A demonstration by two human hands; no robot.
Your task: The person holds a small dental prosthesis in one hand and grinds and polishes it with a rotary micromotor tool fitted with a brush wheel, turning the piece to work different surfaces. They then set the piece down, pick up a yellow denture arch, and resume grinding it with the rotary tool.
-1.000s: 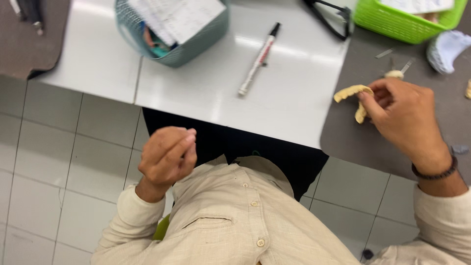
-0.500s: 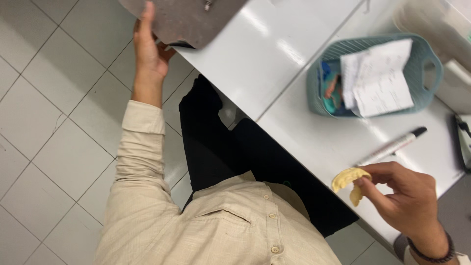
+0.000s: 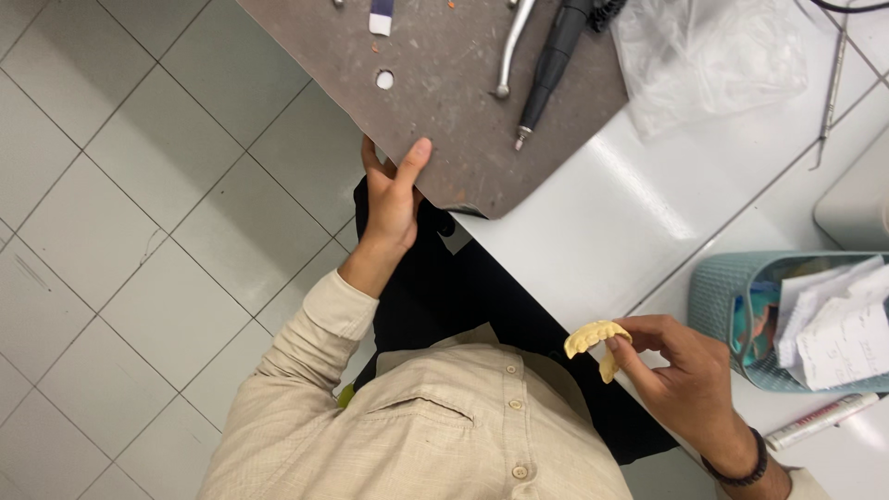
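My right hand (image 3: 687, 368) pinches a small yellow dental cast (image 3: 597, 340) shaped like a row of teeth, held just over the near edge of the white table (image 3: 593, 222). My left hand (image 3: 393, 196) grips the near edge of a grey-brown work mat (image 3: 463, 102), thumb on top and fingers underneath. On that mat lie a black rotary handpiece (image 3: 553, 63) and a metal tool (image 3: 509, 51).
A teal basket (image 3: 732, 306) with papers stands at the right, a marker (image 3: 820, 421) lies below it, and a clear plastic bag (image 3: 713, 51) rests at the top right. Grey floor tiles (image 3: 139, 231) fill the left side.
My left hand went from my chest up to the mat's edge and holds it. The view swung left, and the right hand kept the dental cast.
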